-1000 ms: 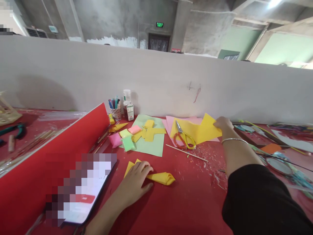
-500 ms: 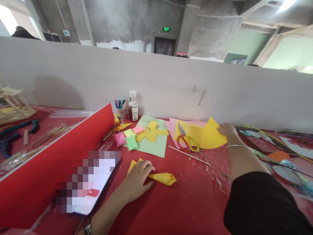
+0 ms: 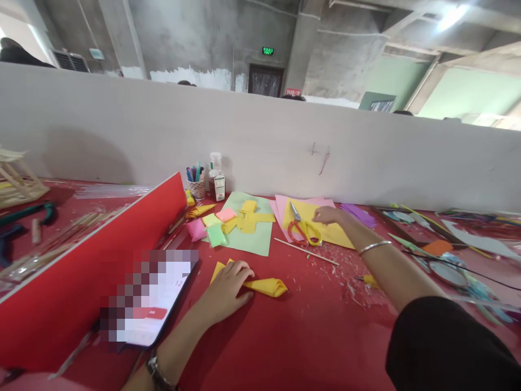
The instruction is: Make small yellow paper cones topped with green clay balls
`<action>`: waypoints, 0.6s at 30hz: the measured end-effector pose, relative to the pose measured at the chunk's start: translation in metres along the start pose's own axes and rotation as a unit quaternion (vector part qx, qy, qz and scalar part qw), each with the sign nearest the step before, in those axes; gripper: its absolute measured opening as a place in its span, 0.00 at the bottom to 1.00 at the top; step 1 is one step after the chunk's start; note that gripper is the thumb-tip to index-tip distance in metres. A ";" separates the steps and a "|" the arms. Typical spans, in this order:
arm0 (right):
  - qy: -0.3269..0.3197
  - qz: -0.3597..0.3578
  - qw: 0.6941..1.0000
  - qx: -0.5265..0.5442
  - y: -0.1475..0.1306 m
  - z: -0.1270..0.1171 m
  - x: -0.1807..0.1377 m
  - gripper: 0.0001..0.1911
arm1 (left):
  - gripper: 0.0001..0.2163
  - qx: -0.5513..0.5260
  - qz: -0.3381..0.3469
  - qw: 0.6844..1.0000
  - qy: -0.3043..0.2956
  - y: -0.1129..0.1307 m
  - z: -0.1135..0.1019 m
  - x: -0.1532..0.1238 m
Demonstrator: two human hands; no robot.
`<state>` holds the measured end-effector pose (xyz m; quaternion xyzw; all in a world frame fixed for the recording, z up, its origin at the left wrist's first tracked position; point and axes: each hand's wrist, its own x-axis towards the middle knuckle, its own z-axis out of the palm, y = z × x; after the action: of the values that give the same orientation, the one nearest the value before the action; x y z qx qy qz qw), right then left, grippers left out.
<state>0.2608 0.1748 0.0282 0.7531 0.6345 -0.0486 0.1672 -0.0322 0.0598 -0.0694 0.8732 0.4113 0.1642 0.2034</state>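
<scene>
The left hand (image 3: 226, 288) lies open, palm down, fingers spread over the near end of a folded yellow paper (image 3: 266, 286), which pokes out toward 3 o'clock on the red tabletop (image 3: 309, 336). At this hand's 9 o'clock a phone (image 3: 158, 296) lies beside a red divider (image 3: 81, 260). The right hand (image 3: 328, 215), a bracelet (image 3: 374, 247) on its wrist, is at 1 o'clock from the left and rests on a yellow sheet (image 3: 331, 239); whether its fingers grip anything I cannot tell. Scissors (image 3: 303, 231) with orange and yellow handles lie on that sheet, just at the hand's 8 o'clock. A thin wooden stick (image 3: 306, 252) lies at 6 o'clock of the scissors, and a green sheet (image 3: 254, 239) at their 9 o'clock.
</scene>
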 end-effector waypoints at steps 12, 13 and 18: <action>0.011 -0.063 0.997 -0.050 -0.086 0.017 -0.030 0.16 | 0.08 0.084 0.005 0.996 0.006 0.003 -0.005 -0.001; 0.025 -0.077 0.996 -0.042 -0.095 0.016 -0.033 0.16 | 0.10 0.092 -0.003 0.996 0.010 0.003 -0.006 -0.001; 0.095 -0.193 0.976 0.039 -0.149 0.015 -0.046 0.15 | 0.14 0.166 -0.034 0.985 -0.001 0.002 -0.009 -0.001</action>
<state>0.1096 0.1477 -0.0011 0.6237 0.7784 -0.0324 0.0640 -0.0357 0.0601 -0.0607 0.8806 0.4621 0.0855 0.0613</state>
